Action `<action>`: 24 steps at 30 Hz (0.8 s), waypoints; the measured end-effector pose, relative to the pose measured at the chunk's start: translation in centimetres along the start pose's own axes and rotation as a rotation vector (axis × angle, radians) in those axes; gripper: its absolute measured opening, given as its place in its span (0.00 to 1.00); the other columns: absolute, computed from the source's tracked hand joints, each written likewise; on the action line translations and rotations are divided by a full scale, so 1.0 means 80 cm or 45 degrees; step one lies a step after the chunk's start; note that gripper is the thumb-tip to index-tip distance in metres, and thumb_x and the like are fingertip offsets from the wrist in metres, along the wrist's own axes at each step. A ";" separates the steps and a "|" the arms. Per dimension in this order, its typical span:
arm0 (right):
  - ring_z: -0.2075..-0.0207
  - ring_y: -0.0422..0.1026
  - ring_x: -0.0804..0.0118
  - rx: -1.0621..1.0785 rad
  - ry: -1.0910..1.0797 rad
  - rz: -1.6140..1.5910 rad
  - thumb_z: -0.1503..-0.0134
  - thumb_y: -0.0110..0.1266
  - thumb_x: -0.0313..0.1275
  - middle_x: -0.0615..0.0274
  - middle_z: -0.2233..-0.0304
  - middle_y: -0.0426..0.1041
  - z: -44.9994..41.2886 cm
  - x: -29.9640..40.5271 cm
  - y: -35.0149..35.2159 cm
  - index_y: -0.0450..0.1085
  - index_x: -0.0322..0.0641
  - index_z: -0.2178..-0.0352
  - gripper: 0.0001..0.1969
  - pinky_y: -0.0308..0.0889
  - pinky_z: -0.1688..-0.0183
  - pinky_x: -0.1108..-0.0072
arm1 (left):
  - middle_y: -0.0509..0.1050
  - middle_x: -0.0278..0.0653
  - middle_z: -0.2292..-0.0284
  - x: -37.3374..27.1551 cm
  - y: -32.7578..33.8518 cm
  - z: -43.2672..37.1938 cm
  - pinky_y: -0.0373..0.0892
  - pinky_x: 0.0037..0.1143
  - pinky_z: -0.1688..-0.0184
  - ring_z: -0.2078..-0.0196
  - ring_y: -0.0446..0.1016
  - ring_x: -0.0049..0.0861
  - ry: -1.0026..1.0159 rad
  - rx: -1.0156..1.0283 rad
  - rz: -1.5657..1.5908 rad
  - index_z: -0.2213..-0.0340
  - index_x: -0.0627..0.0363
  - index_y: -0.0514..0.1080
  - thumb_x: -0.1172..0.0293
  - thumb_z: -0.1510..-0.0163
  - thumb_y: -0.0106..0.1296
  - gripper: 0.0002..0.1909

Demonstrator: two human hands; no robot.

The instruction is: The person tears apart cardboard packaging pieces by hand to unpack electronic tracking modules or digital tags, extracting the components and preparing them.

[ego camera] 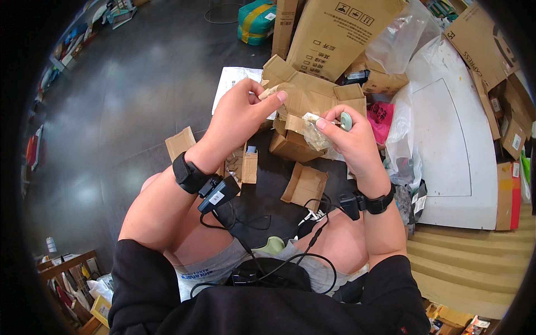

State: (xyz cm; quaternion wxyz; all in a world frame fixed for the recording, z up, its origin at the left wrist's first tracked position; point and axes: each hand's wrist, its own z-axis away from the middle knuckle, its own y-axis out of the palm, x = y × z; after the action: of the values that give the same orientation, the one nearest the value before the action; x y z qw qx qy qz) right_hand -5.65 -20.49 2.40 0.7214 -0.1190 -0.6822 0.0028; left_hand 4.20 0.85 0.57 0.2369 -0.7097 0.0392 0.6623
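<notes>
My left hand [251, 102] pinches the end of a strip of clear packing tape [289, 89] that has torn cardboard stuck to it. The strip seems to stretch toward my right hand [351, 134], though its middle is hard to see. Between the right thumb and fingers is a crumpled wad of clear tape [317, 135]. A small pale-green rounded object [346, 121] sticks out at the same fingers; its kind is unclear. Just beyond and below both hands stands an opened cardboard box [295, 146], its flaps spread out. Its inside is mostly hidden.
Between my knees lie a small cardboard tray [306, 184] and an open small carton [250, 167] with bits inside. A tall carton [343, 33] leans behind. At right are a white board [439, 138], plastic bags [398, 37] and a pink bag [380, 119]. Cables hang from my wrist cameras.
</notes>
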 end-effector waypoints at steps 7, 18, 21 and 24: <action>0.74 0.64 0.83 -0.098 -0.118 0.112 0.48 0.64 0.31 0.74 0.76 0.68 -0.003 -0.008 0.007 0.69 0.39 0.72 0.10 0.61 0.72 0.86 | 0.74 0.32 0.66 0.004 0.014 0.011 0.67 0.18 0.62 0.66 0.71 0.15 0.104 0.423 0.291 0.61 0.63 0.71 0.56 0.40 0.49 0.18; 0.76 0.63 0.83 -0.109 -0.212 0.336 0.49 0.64 0.32 0.74 0.78 0.68 0.007 -0.001 0.017 0.70 0.39 0.73 0.10 0.61 0.74 0.86 | 0.75 0.33 0.65 0.010 0.019 0.012 0.69 0.18 0.60 0.63 0.73 0.15 0.154 0.389 0.133 0.59 0.66 0.69 0.77 0.49 0.58 0.16; 0.76 0.64 0.83 -0.119 -0.178 0.265 0.49 0.64 0.32 0.74 0.77 0.69 0.007 -0.001 0.016 0.70 0.39 0.73 0.10 0.61 0.73 0.86 | 0.75 0.34 0.65 0.006 0.016 0.013 0.69 0.19 0.59 0.64 0.73 0.15 0.142 0.381 0.206 0.59 0.64 0.69 0.77 0.50 0.57 0.15; 0.74 0.65 0.83 -0.107 -0.195 0.185 0.49 0.64 0.31 0.74 0.75 0.70 0.005 -0.003 0.014 0.70 0.39 0.72 0.10 0.62 0.72 0.86 | 0.75 0.34 0.65 0.009 0.016 0.011 0.69 0.19 0.60 0.65 0.72 0.15 0.188 0.263 0.173 0.59 0.62 0.69 0.77 0.50 0.57 0.15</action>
State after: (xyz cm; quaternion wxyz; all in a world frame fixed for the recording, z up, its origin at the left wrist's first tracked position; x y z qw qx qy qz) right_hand -5.91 -19.34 2.02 0.6594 -0.1978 -0.7244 0.0353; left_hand 3.00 0.21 -0.51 0.2598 -0.7241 0.1725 0.6152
